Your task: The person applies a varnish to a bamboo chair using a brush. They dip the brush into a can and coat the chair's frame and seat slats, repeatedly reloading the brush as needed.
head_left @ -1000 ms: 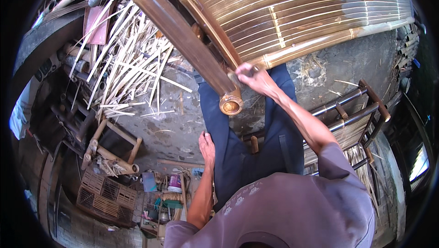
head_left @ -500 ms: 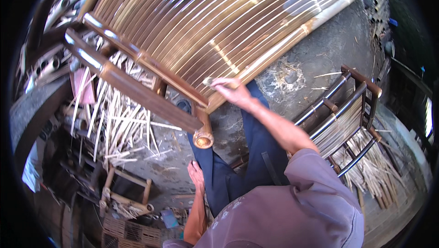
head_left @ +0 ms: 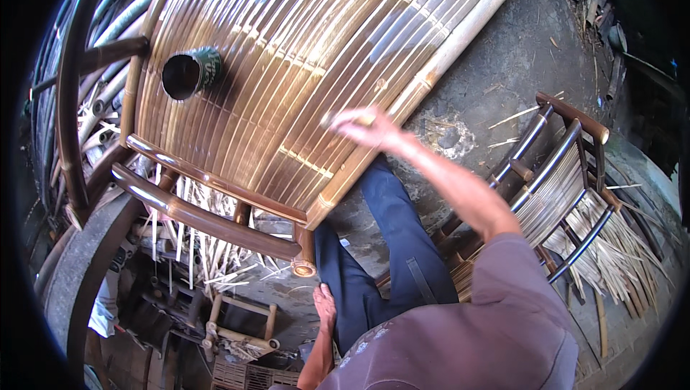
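Observation:
A bamboo bench point(head_left: 309, 95) with shiny, partly brown-stained slats fills the upper middle. Over its slats near the front rail my right hand point(head_left: 368, 130) is closed round a small brush point(head_left: 328, 119) with a pale tip; motion blurs its details. Whether the tip touches the slats I cannot tell. My left hand point(head_left: 325, 305) lies against my left leg, fingers stretched out, holding nothing. A green tin can point(head_left: 192, 74) with a dark inside stands on the bench to the far left of my right hand.
A dark bamboo chair point(head_left: 550, 181) stands on the right, with split bamboo strips point(head_left: 622, 260) under it. A bamboo armrest point(head_left: 208, 210) edges the bench's near left end. Lower left are a concrete ledge point(head_left: 86, 268) and a small bamboo frame point(head_left: 241, 325).
The view has shifted, bringing the tin can fully into sight. My right hand, still round the brush, is farther from the bench's near corner. My left hand stays by my leg.

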Demonstrator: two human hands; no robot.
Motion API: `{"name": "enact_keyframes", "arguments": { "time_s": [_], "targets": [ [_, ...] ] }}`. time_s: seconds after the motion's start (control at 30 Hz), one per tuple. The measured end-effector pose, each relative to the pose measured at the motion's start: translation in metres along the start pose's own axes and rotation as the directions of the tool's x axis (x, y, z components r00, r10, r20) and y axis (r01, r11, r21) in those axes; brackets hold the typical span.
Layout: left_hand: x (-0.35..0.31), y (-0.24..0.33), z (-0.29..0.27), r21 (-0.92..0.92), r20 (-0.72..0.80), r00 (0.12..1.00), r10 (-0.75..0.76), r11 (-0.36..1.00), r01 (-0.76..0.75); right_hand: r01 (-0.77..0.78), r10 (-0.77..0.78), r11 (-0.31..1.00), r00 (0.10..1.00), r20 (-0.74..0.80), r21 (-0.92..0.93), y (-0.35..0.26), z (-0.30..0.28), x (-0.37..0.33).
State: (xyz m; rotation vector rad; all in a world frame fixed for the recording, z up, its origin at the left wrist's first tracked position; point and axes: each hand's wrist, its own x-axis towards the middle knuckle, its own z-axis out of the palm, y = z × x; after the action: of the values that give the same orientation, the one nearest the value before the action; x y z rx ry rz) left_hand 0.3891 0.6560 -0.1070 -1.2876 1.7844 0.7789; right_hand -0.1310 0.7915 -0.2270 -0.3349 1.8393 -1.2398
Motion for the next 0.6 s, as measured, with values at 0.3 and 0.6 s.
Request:
{"name": "enact_keyframes", "arguments": {
  "time_s": [0.3, 0.6],
  "targets": [
    [0.005, 0.135, 0.004, 0.022, 0.066, 0.986, 0.154, 0.988, -0.156, 0.015, 0.163, 0.805, 0.955, -0.246, 0.593, -0.003, -0.058, 0.029],
    [0.023, 0.217, -0.023, -0.16, -0.018, 0.908, 0.419, 0.895, -0.416, 0.052, 0.109, 0.955, 0.856, -0.506, 0.292, -0.006, -0.116, 0.089]
  ]
}}
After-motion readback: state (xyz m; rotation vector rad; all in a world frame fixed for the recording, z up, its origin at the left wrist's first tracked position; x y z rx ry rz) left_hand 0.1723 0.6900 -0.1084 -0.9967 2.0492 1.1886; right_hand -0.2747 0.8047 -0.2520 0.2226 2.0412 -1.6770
